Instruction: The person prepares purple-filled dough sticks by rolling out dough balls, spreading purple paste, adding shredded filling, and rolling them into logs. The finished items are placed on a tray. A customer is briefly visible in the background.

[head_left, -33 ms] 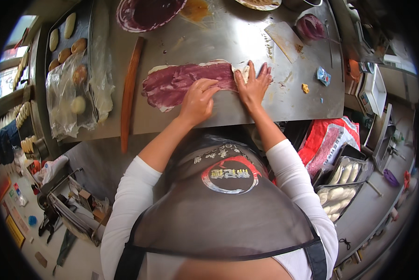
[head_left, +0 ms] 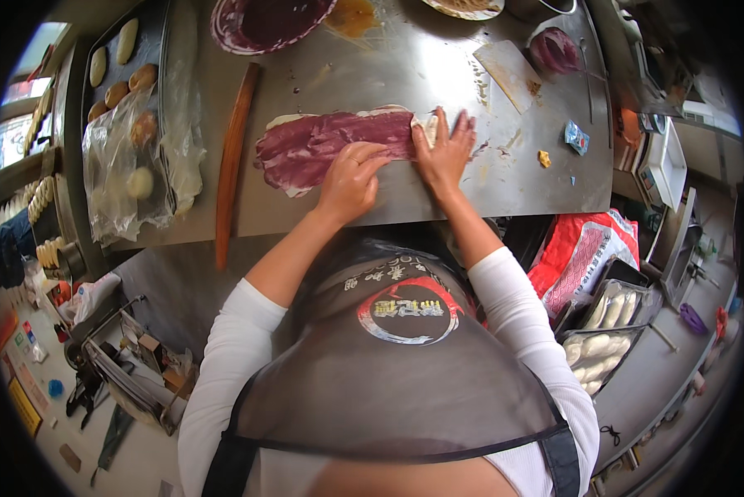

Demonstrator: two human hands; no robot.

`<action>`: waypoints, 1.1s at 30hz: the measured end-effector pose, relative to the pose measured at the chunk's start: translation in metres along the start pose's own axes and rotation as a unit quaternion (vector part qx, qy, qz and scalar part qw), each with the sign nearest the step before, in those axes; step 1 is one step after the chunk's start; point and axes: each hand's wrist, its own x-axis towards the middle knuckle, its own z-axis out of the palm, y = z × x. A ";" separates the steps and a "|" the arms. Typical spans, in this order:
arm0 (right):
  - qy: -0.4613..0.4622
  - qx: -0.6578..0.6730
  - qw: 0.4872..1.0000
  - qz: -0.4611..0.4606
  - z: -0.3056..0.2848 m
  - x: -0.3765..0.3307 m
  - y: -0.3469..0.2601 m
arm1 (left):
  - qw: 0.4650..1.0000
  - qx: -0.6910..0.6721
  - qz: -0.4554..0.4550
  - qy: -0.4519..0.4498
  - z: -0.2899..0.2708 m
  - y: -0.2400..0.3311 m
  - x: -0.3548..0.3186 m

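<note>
A long dough sheet (head_left: 305,145) coated with purple paste lies on the steel table in front of me. Its right end is a pale folded-over piece of dough (head_left: 426,124). My right hand (head_left: 444,157) rests flat on that end with fingers spread, hiding part of it. At the near edge, left of the right hand, my left hand (head_left: 353,180) is closed, with thumb and fingertips pinched against the sheet. A brown wooden rolling pin (head_left: 238,161) lies to the left, apart from the dough, its near end reaching past the table edge.
A purple-smeared bowl (head_left: 266,23) stands at the far side. On the left, a tray (head_left: 163,99) holds buns partly under plastic. A flat white scraper (head_left: 504,73), purple paste in a container (head_left: 556,51) and a blue packet (head_left: 576,137) lie right. Packed white dough pieces (head_left: 599,352) sit below right.
My right hand has shifted slightly left over the folded end, its fingers a little blurred. My left hand stays at the near edge of the dough sheet.
</note>
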 end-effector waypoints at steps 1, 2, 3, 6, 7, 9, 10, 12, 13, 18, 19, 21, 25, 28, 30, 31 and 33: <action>0.022 0.007 0.999 -0.029 0.005 -0.003 -0.010 | 1.000 -0.006 -0.008 -0.005 -0.003 -0.001 -0.005; 0.017 0.082 0.995 -0.063 0.007 -0.002 -0.019 | 1.000 -0.014 -0.013 -0.002 -0.006 -0.001 -0.010; 0.003 0.150 0.987 -0.061 0.005 0.000 -0.026 | 1.000 -0.019 -0.019 -0.004 -0.009 -0.002 -0.013; 0.010 0.288 0.952 -0.105 -0.017 0.014 -0.028 | 0.999 -0.037 -0.021 -0.017 -0.018 -0.005 -0.022; 0.052 0.294 0.951 -0.080 -0.031 0.018 -0.021 | 0.999 -0.040 -0.021 -0.021 -0.021 -0.007 -0.025; 0.182 0.213 0.948 -0.151 -0.050 0.025 -0.002 | 0.998 -0.048 -0.021 -0.024 -0.028 -0.011 -0.033; 0.195 0.192 0.950 -0.152 -0.054 0.025 0.004 | 0.998 -0.057 -0.027 -0.026 -0.031 -0.012 -0.037; 0.059 0.094 0.984 -0.141 -0.054 0.022 0.012 | 0.996 -0.073 -0.033 -0.026 -0.037 -0.016 -0.044; -0.008 0.053 0.991 -0.121 -0.052 0.018 0.014 | 0.996 -0.077 -0.032 -0.041 -0.040 -0.018 -0.047; 0.000 0.219 0.969 -0.117 -0.031 0.003 -0.002 | 0.991 -0.083 -0.044 -0.097 -0.052 -0.024 -0.056; 0.070 0.232 0.970 0.005 -0.027 0.001 -0.009 | 0.990 -0.083 -0.050 -0.102 -0.055 -0.025 -0.059; -0.026 0.011 0.999 0.025 -0.018 0.001 -0.027 | 0.989 -0.078 -0.062 -0.108 -0.059 -0.028 -0.063; -0.057 0.148 0.980 -0.123 0.006 0.004 -0.071 | 0.989 -0.079 -0.068 -0.106 -0.063 -0.033 -0.072; 0.012 0.264 0.962 -0.065 0.001 0.012 -0.071 | 0.990 -0.082 -0.062 -0.094 -0.066 -0.040 -0.077; 0.077 0.253 0.957 -0.117 -0.022 0.019 -0.046 | 0.992 -0.087 -0.050 -0.075 -0.069 -0.048 -0.079; 0.128 0.240 0.948 -0.163 -0.036 0.022 -0.031 | 0.996 -0.068 -0.039 -0.040 -0.071 -0.053 -0.079; 0.025 0.109 0.976 -0.186 -0.043 0.020 -0.018 | 0.999 -0.030 -0.024 0.026 -0.075 -0.063 -0.078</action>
